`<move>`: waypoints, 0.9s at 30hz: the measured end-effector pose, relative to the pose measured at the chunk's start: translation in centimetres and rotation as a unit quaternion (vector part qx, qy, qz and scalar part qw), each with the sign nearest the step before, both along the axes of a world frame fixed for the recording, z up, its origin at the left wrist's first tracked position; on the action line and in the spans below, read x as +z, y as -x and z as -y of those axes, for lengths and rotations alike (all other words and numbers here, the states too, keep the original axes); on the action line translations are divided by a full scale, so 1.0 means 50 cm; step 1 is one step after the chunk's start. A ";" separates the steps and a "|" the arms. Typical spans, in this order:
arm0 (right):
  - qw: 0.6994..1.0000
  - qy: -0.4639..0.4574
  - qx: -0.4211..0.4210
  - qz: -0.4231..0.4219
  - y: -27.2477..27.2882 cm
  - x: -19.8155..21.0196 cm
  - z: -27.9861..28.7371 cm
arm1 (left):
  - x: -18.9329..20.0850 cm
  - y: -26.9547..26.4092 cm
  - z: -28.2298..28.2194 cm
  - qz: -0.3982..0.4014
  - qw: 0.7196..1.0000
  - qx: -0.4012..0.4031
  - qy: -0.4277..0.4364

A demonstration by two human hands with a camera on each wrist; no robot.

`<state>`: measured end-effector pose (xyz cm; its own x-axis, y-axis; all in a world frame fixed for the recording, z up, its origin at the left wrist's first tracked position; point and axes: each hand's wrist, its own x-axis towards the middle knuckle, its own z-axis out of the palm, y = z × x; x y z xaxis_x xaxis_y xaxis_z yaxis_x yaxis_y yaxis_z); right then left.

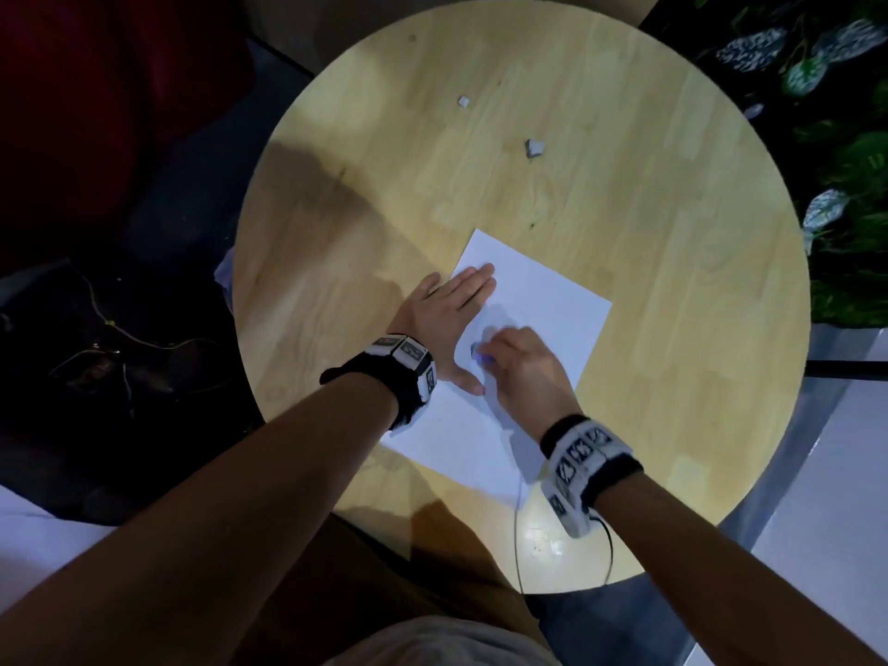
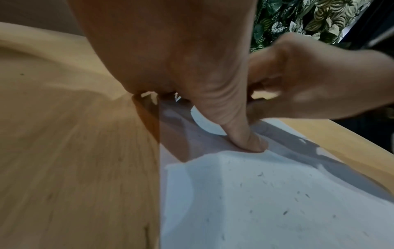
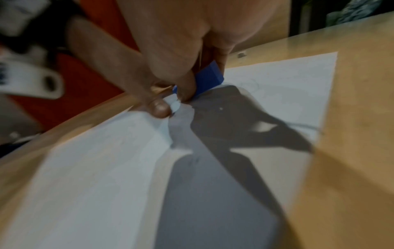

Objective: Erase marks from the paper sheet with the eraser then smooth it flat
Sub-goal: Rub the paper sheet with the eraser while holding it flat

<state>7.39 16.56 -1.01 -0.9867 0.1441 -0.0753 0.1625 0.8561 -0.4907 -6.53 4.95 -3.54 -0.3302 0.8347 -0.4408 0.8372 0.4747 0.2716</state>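
A white paper sheet [image 1: 538,300] lies on the round wooden table [image 1: 624,185]. My left hand [image 1: 447,314] lies flat on the sheet's left edge, fingers straight, thumb [image 2: 245,134] pressing the paper down. My right hand [image 1: 519,362] pinches a blue eraser [image 3: 210,78] and holds it against the sheet just right of the left thumb. In the head view only a tip of the eraser [image 1: 475,350] shows. Faint pencil marks [image 3: 251,84] lie beyond the eraser. Dark eraser crumbs [image 2: 283,197] are scattered over the near part of the sheet [image 2: 255,202].
Two small crumpled white scraps [image 1: 534,148] [image 1: 463,101] lie on the far part of the table. A thin cable [image 1: 516,531] runs from the right wrist band off the near table edge. Leafy plants [image 1: 826,88] stand at the right; dark floor at the left.
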 end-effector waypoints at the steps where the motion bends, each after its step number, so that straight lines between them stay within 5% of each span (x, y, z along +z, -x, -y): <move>1: 1.000 0.004 0.030 0.004 -0.018 0.007 0.004 | 0.000 -0.001 0.000 0.000 1.000 0.001 -0.001; 4: 0.998 -0.005 0.068 0.009 0.025 0.004 -0.024 | 0.001 0.003 -0.002 0.003 1.000 -0.001 -0.004; 7: 0.999 -0.033 -0.007 -0.006 0.089 -0.017 -0.039 | 0.005 0.004 -0.001 0.016 1.000 0.000 -0.001; 12: 0.999 -0.003 0.037 0.005 -0.021 0.000 -0.001 | 0.001 0.001 -0.002 0.002 1.000 0.008 -0.004; 15: 0.998 0.004 0.057 0.018 0.005 0.009 -0.019 | 0.001 0.003 -0.004 0.006 1.000 0.007 -0.004; 20: 0.998 -0.005 -0.066 -0.003 0.073 -0.013 -0.020 | 0.004 0.006 -0.004 0.015 1.000 -0.001 -0.001; 24: 1.000 0.007 0.019 0.018 -0.026 0.014 0.011 | -0.002 0.000 -0.002 -0.001 1.000 0.006 -0.004; 27: 0.999 0.009 0.031 0.033 0.010 0.014 -0.012 | 0.000 0.001 -0.004 0.000 1.000 0.003 0.004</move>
<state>6.87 17.17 -0.34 -0.9865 0.0802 -0.1429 0.1415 0.8564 -0.4965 -6.57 5.13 -3.55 -0.3348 0.8290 -0.4479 0.8349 0.4814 0.2670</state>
